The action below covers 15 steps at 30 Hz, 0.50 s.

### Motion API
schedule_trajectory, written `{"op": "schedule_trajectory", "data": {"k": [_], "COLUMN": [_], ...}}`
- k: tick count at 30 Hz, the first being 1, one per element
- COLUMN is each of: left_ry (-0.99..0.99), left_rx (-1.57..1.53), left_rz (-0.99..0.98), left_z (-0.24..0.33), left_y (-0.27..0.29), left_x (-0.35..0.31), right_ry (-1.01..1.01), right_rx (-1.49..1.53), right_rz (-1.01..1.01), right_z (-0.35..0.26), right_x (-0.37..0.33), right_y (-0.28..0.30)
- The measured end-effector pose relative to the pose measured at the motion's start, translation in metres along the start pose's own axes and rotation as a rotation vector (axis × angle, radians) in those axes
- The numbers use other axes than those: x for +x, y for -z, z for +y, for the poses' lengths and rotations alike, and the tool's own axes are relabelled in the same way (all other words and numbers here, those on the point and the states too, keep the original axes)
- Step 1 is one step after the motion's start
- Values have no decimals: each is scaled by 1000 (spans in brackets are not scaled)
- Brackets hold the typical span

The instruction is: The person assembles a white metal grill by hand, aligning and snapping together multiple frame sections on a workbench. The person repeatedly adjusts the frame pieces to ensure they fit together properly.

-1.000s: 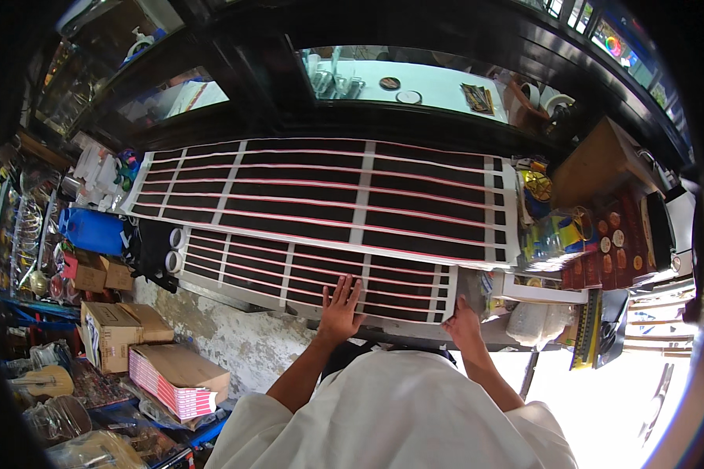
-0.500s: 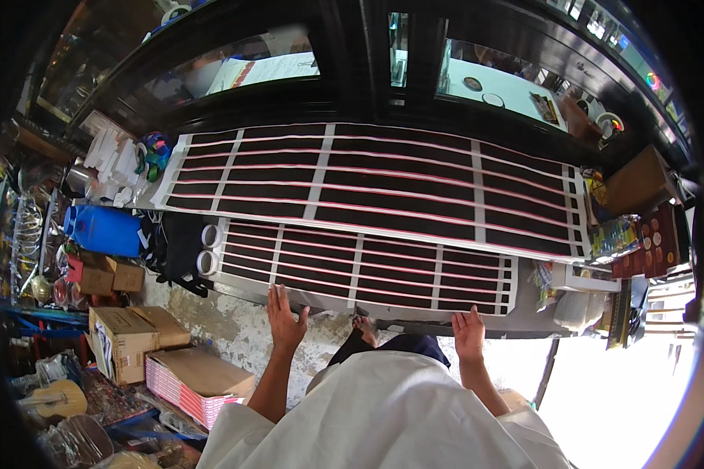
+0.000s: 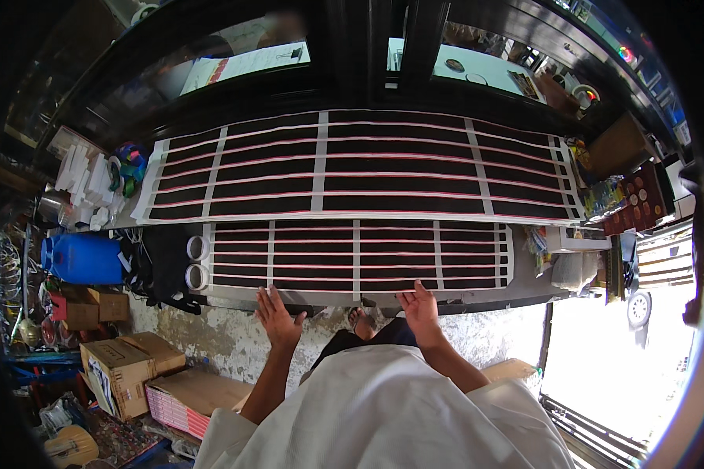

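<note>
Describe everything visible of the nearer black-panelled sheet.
The nearer black-panelled sheet looks like paper: black panels parted by long red-tinged lines and pale cross strips. It lies flat on the grey bench, before the larger panelled sheet. Two white rolls sit at its left end. Left hand and right hand are at its near edge; contact unclear.

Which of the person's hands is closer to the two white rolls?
The left. The left hand is right of the white rolls and lower in view; the right hand is much farther right.
</note>
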<state>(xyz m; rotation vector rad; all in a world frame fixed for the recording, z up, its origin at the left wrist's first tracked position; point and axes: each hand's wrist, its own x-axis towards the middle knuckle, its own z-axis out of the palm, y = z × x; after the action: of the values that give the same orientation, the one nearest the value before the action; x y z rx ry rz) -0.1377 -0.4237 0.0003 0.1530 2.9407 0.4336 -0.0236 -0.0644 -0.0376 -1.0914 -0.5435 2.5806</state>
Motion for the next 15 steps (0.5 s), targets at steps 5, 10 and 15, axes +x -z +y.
{"op": "schedule_trajectory", "data": {"k": [5, 10, 15], "left_ry": [40, -136, -460], "left_rx": [10, 11, -62], "left_rz": [-28, -30, -19], "left_z": [9, 22, 49], "left_y": [7, 10, -1], "left_x": [4, -2, -3], "right_ry": [-107, -125, -109], "right_rx": [24, 0, 2], "right_rz": [2, 40, 45], "right_z": [35, 58, 62], "right_x": [3, 2, -1], "right_y": [-21, -27, -29]}}
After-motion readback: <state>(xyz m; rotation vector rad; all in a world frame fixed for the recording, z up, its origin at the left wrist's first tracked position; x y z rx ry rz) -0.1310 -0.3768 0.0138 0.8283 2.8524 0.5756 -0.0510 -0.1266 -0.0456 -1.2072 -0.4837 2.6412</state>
